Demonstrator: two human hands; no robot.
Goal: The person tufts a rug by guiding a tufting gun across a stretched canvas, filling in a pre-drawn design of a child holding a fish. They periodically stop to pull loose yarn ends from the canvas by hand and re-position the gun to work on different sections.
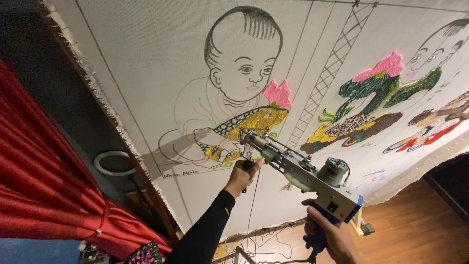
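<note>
red curtain (39,186) left | white ring (113,164) beside it | wooden floor (415,230) lower right

The right hand (328,234) was cut off by the bottom edge. The left hand (241,176) hid the front handle of the tufting gun (298,168). The second drawn child (439,49) ran off the right edge.

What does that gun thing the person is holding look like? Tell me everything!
The tufting gun is grey metal with a round motor on top and a blue handle at the back. The right hand holds that blue handle; the left hand holds a front handle underneath. It is tilted, its needle tip aimed at the stretched white cloth, by the yellow tufted fish.
</note>
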